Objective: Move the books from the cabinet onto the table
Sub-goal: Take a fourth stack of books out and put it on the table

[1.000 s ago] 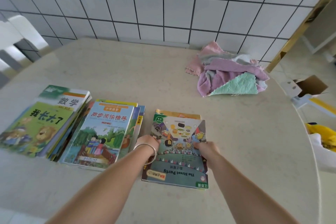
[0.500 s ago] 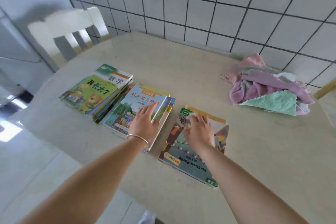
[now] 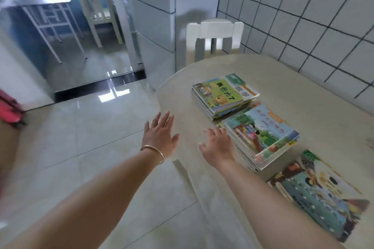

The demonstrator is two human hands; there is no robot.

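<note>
Three lots of children's books lie on the beige table (image 3: pixel 315 111). The far stack (image 3: pixel 223 94) has a green lion cover on top. A middle stack (image 3: pixel 260 135) shows a cover with trees. At the lower right lies a thin pile with a blue party cover (image 3: pixel 321 190). My left hand (image 3: pixel 159 135), with a bangle on the wrist, hovers open at the table's left edge. To its right, my right hand (image 3: pixel 217 144) is open with fingers spread, just left of the middle stack and apart from it. Neither hand holds anything.
A white chair (image 3: pixel 213 38) stands at the table's far end against the tiled wall (image 3: pixel 303 16). Glossy floor tiles (image 3: pixel 81 137) spread to the left. A tall pale fridge-like unit (image 3: pixel 153 16) stands beyond, and a metal-legged table (image 3: pixel 46 6) in the back room.
Both hands have come off the books and drawn back to the left. My head has turned left, so the cloth pile has left the view and the floor and doorway have appeared.
</note>
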